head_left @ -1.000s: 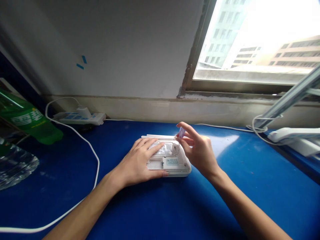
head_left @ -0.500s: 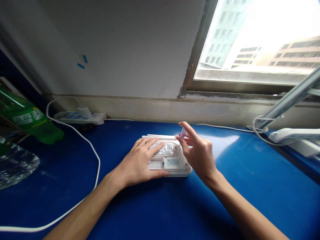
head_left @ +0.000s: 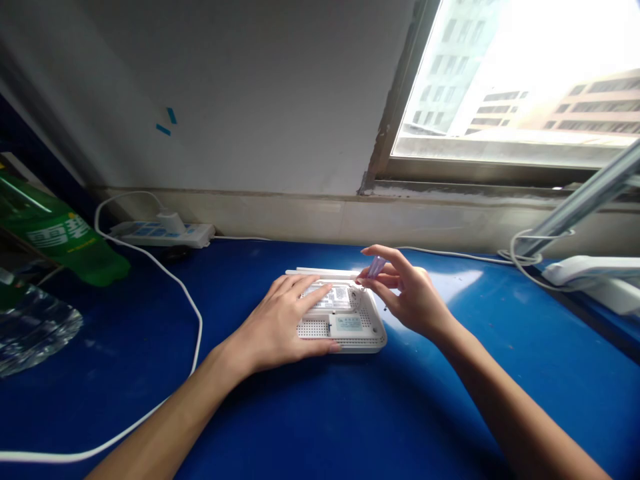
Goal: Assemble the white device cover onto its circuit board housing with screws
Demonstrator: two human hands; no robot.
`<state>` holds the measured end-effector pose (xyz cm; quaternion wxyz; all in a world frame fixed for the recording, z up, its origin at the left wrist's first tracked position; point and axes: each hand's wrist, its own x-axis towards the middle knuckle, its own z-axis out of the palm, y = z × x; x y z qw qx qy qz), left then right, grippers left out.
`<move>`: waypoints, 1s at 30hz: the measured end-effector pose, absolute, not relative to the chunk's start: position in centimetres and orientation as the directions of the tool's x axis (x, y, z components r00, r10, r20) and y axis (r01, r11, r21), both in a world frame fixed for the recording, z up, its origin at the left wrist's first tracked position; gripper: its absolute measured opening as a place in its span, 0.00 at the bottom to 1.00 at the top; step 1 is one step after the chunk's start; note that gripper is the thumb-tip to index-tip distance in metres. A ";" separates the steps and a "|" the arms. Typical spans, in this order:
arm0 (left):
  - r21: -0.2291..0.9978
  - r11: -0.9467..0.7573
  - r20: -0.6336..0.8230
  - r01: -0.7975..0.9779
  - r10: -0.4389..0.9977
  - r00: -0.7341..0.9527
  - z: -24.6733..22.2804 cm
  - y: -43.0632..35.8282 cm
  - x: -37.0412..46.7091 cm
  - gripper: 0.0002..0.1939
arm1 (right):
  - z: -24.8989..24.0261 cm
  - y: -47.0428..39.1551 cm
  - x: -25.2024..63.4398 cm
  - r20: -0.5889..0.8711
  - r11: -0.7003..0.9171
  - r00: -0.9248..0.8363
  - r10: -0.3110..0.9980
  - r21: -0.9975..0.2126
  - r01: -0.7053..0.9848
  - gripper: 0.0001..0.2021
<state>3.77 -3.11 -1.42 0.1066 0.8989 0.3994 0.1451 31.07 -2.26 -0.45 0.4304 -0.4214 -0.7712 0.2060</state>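
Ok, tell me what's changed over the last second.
The right hand has shifted slightly to the right, and the translucent purple handle in its fingers now leans further to the right. Nothing was visibly picked up or let go. The left hand still lies spread on the white router; the green bottle and power strip stayed put.

The blue tabletop (head_left: 300,413) stretches out before me, glossy, with a patch of sunlight on its right half; at its middle lies a white perforated device (head_left: 369,315), label side up; to my left rest a green bottle (head_left: 95,257) and a clear bottle (head_left: 43,327); a white cable (head_left: 175,280) winds across, near a power strip (head_left: 200,236) by the wall.
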 end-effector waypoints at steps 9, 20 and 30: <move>0.320 -0.649 0.167 0.690 0.756 0.633 -1.6 -3.0 3.7 0.49 | -0.2 -2.4 29.9 0.485 0.501 -0.180 0.856 -0.692 0.519 0.18; 0.319 -0.655 0.178 0.685 0.751 0.636 -1.5 -3.1 3.8 0.48 | -1.5 -3.4 27.2 0.597 0.417 0.016 0.802 -0.580 0.700 0.22; 0.332 -0.661 0.191 0.674 0.746 0.638 -1.5 -3.1 3.7 0.49 | -0.4 -2.8 29.0 0.465 0.493 -0.198 0.863 -0.685 0.537 0.22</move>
